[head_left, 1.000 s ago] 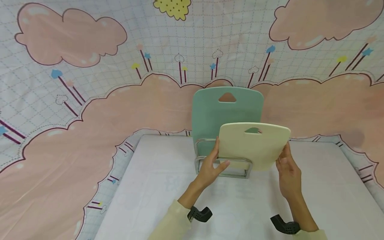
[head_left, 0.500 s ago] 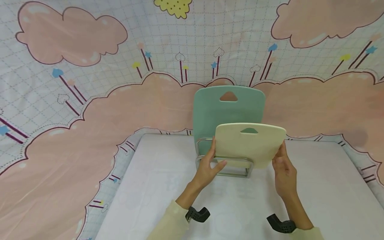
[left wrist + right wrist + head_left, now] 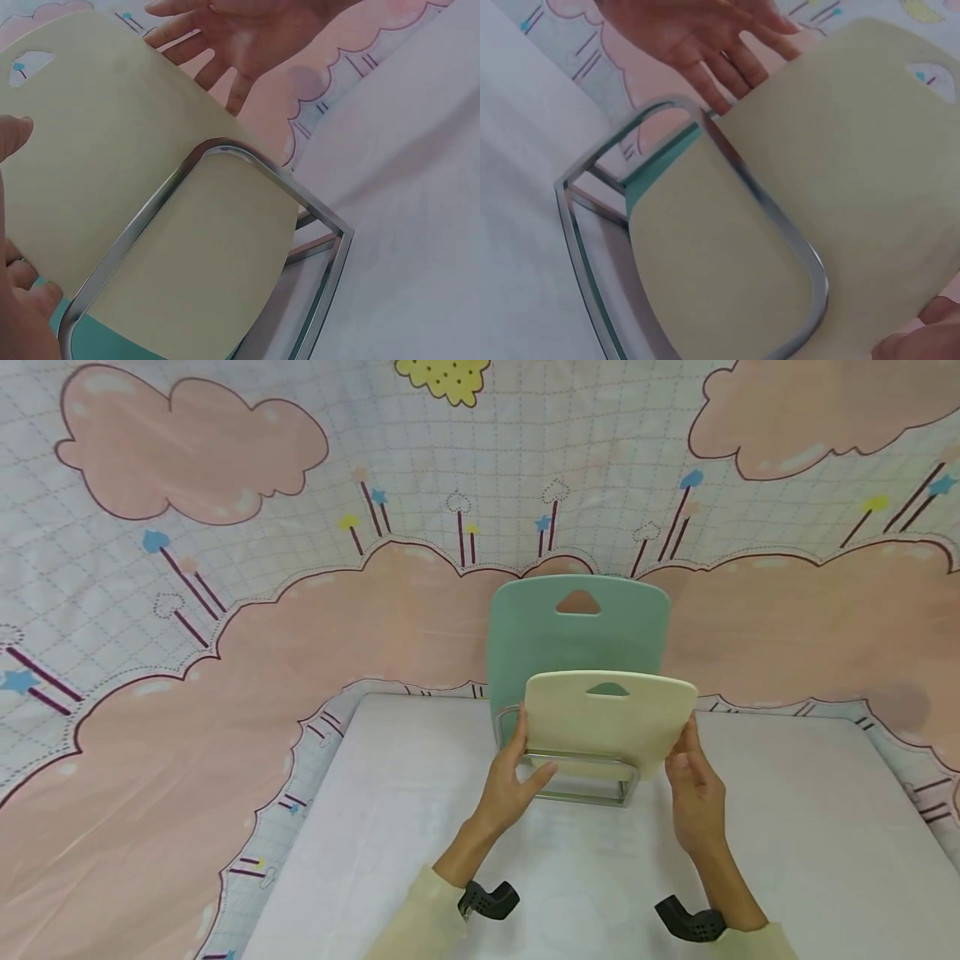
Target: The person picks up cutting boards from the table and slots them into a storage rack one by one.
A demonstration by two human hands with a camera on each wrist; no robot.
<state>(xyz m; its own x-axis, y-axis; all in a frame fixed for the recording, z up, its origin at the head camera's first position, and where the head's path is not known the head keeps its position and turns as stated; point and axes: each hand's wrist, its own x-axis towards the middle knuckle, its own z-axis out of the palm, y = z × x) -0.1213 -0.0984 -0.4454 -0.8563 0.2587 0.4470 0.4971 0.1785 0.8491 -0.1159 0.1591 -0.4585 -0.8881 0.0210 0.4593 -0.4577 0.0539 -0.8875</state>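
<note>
Both hands hold a cream cutting board [image 3: 600, 718] upright and slightly tilted, one at each side edge. My left hand [image 3: 504, 781] touches the left edge, its index finger stretched up along it and its thumb standing apart. At the right edge, my right hand [image 3: 697, 789] presses with outstretched fingers, seen spread in the left wrist view. The board's lower part is inside a metal wire rack [image 3: 581, 799], behind the front bar; whether its bottom edge rests on the base I cannot tell. Behind it, a larger green cutting board [image 3: 577, 639] stands in the rack.
The rack stands toward the back of a white tabletop [image 3: 405, 777]. A patterned cloth [image 3: 337, 618] with clouds and stars hangs behind and spreads around the table. Each wrist wears a black camera mount [image 3: 491, 900].
Both hands have shifted left together with the cream board, bringing it further behind the rack's front bar. The green board and rack keep their places.
</note>
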